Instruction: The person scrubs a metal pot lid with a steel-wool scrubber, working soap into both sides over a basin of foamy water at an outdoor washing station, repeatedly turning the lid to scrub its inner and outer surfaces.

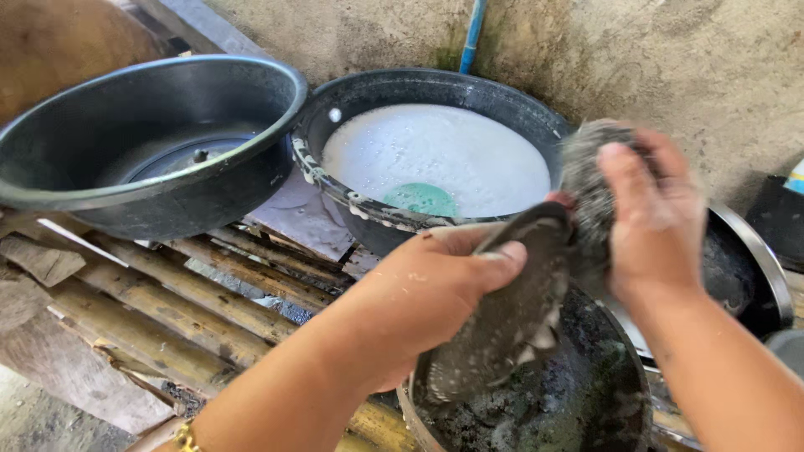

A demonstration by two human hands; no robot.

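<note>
two hands worked one blackened lid [502, 326] over a sooty pot [578, 402] at the near right end of the bamboo-slat surface [193, 310]. left hand [435, 293] was closed round the lid's upper rim, thumb on top, fingers curled behind, holding it tilted on edge with its low edge down inside the pot. right hand [653, 218] was clenched on a grey scouring pad [590, 180], pad pressed against the lid's top edge; blurred, so finger spread could not be told exactly.

judgement on doing it well: the left grip needed to be firm, since the lid looked wet and soapy and could slip into the pot. scrub strokes were best kept short and pushed toward the braced rim, not away from it. the lid should be turned bit by bit so the whole face got covered; pale suds only showed low on it.

three more vessels stood behind. a black basin of white soapy water [435, 151] with a green round thing [421, 199] half sunk was just beyond the hands, touching a bigger dark basin [151, 142] at the far left. a soot-dark pan with a metal rim [745, 268] lay under the right wrist. blue pipe [473, 33] ran up the concrete wall.
</note>
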